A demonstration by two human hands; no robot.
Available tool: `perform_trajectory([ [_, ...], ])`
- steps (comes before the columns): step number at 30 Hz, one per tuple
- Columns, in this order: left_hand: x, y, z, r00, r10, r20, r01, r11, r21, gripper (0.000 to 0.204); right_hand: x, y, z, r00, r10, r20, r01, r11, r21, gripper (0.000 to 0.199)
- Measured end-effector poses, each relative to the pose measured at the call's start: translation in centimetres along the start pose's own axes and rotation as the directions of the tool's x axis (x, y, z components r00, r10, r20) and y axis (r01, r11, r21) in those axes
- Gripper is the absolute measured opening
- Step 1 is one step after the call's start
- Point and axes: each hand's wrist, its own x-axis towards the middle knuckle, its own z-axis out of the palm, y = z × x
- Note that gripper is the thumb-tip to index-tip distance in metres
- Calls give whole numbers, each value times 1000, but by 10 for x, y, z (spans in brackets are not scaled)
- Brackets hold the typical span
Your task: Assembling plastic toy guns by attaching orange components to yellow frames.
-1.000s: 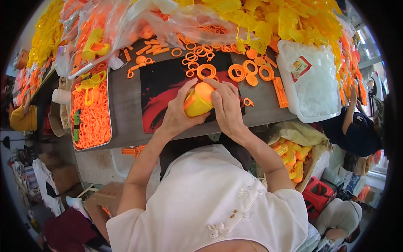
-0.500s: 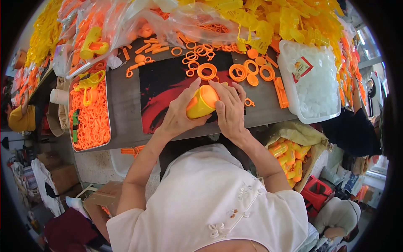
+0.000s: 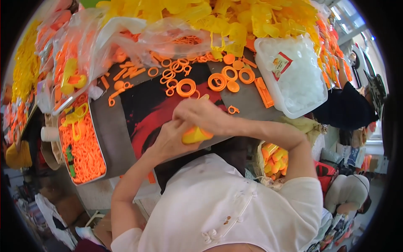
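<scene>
Looking down over a seated person in a white shirt, both bare hands meet at the near edge of a cluttered work table. The left hand is curled partly closed, its fingers pressed against a small yellow plastic piece. The right hand arches over the same piece from above, fingers bent down and closed around its top. The piece sits between the two hands, just over the table's front edge, above a black and red mat.

Most of the yellow piece is covered by the right hand; only its lower end shows, so its full shape is unclear. Fingertips of both hands are hidden behind the piece and each other.

On the mat beyond the hands lie loose orange plastic rings; at least four larger flat rings can be counted, along with several smaller loops too jumbled to count. One orange bar lies to the right, beside one white bin full of pale pieces. One metal tray on the left holds a heap of orange parts. Clear bags of orange parts and a pile of yellow parts crowd the far side. Another person in dark clothing is partly cut off at the right edge.
</scene>
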Motion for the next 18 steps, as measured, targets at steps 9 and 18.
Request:
perform_trajectory([
  [9,3,2,3,989,121,-81,-126,990,-65,54,-22,-1,17,951,-145,-273,122,988,-98,16],
  [18,-7,13,-9,977,-165,-136,93,901,-424,70,-52,45,-43,652,-18,-758,-370,865,-339,19],
])
